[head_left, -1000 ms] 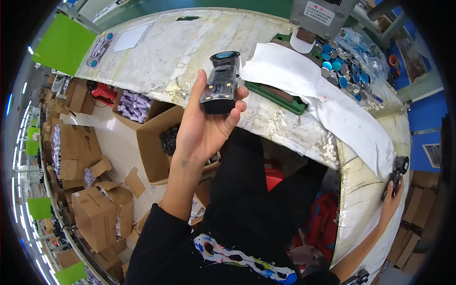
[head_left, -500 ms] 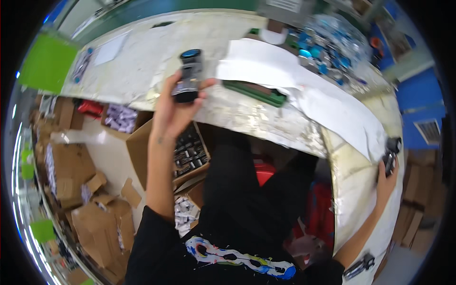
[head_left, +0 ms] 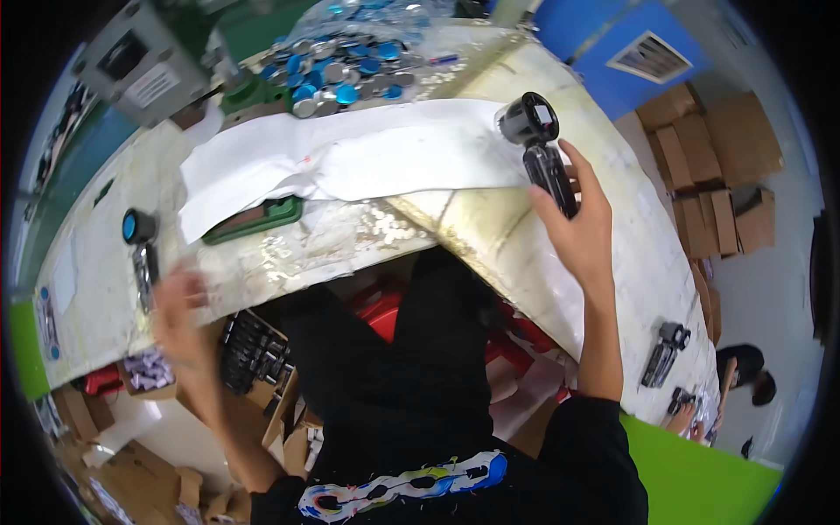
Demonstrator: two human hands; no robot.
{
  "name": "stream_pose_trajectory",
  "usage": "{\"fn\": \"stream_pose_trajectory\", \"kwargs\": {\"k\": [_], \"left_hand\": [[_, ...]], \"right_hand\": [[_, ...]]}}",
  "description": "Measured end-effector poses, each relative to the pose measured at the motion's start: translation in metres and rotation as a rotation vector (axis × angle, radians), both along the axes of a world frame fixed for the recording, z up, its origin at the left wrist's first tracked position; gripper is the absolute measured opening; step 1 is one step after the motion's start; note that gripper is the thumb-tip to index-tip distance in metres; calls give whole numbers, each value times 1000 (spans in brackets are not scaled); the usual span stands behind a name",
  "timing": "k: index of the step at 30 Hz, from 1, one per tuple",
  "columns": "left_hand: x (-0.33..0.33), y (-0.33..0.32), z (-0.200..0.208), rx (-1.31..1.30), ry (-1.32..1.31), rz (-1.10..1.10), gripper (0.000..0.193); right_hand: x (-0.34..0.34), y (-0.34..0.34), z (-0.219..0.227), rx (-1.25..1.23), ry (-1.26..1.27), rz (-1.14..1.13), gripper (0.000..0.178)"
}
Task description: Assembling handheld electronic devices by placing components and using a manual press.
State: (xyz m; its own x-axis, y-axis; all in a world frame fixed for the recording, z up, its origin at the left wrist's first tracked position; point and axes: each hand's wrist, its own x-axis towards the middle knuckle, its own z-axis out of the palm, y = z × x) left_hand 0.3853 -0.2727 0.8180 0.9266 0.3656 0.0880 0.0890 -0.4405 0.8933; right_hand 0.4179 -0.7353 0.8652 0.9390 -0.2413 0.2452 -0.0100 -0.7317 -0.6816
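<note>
Between the thumb and fingers of my right hand [head_left: 582, 223] is a black handheld device [head_left: 549, 179] with a round, cup-like head and a narrow, glossy handle. It is over the right part of the table, its head beside the end of the white cloth. My left hand [head_left: 179, 306] is smeared by motion at the table's front edge on the left, so its fingers cannot be made out. Just beyond it, a similar black device [head_left: 146, 276] with a blue disc in its round head rests on the table, apparently apart from the hand.
A white cloth [head_left: 402, 149] covers part of a green tray [head_left: 254, 220]. Behind lie many blue and silver discs [head_left: 337, 74] and a grey machine [head_left: 140, 66]. Another black device [head_left: 665, 354] lies at right, near another person's hands [head_left: 682, 420]. Cartons [head_left: 245, 398] stand below left.
The view has swung to the right. My left hand has let go of its device, which now rests on the table. My right hand still holds its own.
</note>
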Motion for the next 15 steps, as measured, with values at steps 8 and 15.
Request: {"fn": "stream_pose_trajectory", "kwargs": {"k": [8,15], "left_hand": [[20,-197,-6,-1294,-74,-266,54],[17,-174,-19,-1172,124,-325,64]], "right_hand": [[5,115,15,198,18,730,35],[193,96,-36,-220,-149,387,26]]}}
